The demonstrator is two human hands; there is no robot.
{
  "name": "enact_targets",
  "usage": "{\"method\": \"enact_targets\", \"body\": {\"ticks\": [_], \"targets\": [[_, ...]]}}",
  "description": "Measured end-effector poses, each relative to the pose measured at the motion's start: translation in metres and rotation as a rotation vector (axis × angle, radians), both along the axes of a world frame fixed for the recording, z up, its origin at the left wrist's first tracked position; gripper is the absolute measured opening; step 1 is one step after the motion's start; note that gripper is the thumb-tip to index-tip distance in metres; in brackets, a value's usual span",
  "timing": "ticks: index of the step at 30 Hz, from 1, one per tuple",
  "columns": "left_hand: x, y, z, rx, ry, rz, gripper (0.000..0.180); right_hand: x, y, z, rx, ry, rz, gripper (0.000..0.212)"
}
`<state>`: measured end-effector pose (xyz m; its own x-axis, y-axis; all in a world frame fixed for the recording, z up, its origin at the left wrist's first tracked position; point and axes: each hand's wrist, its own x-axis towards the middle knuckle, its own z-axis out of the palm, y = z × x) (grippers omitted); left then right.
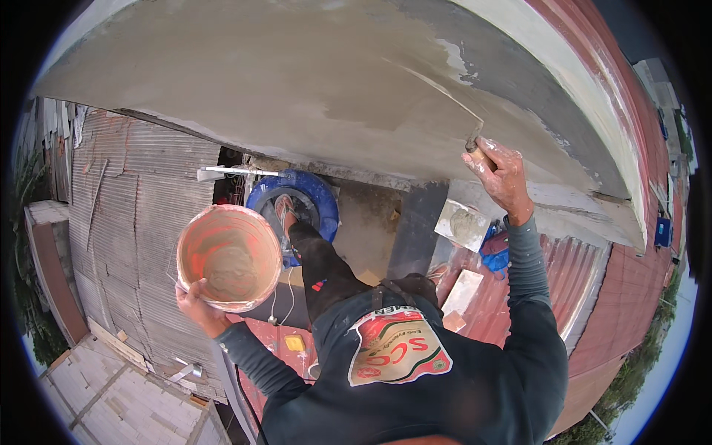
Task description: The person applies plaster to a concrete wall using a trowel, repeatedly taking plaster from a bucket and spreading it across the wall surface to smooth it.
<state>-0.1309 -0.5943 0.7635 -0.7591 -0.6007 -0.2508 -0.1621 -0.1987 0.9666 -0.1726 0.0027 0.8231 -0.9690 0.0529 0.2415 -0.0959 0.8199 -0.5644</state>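
My left hand (194, 302) is closed on the rim of an orange-red bucket (200, 285), which is smeared with grey and holds wet mortar (231, 272). Up at the right, my right hand (503, 174) grips the wooden handle of a trowel (475, 141). The trowel's thin blade lies edge-on against the plastered wall (297, 81), so its face is hidden. Part of that wall is smooth and brownish, and a darker grey area (534, 89) with pale flecks runs along its right side.
Under one of my feet is a blue drum (326, 200), with a white bar (245, 171) beside it. A mortar-covered board (461, 226) and a blue bag (495, 259) lie to the right on red corrugated roofing (512, 297). A yellow sponge-like block (294, 343) and a cable lie below the bucket.
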Motion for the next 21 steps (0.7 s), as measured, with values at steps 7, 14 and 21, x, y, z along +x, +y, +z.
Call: {"method": "enact_targets", "body": {"ticks": [7, 14, 21], "targets": [[-0.010, 0.030, 0.021, 0.070, 0.019, -0.048, 0.047, 0.006, 0.028, -0.205, 0.215, -0.394, 0.062, 0.031], [0.000, 0.028, 0.029, 0.047, 0.057, -0.059, 0.048, 0.008, 0.032, -0.068, -0.094, -0.155, -0.057, 0.043], [-0.006, 0.012, 0.016, -0.034, 0.014, -0.058, 0.048, 0.039, 0.043, -0.070, 0.220, -0.051, 0.078, 0.040]]}}
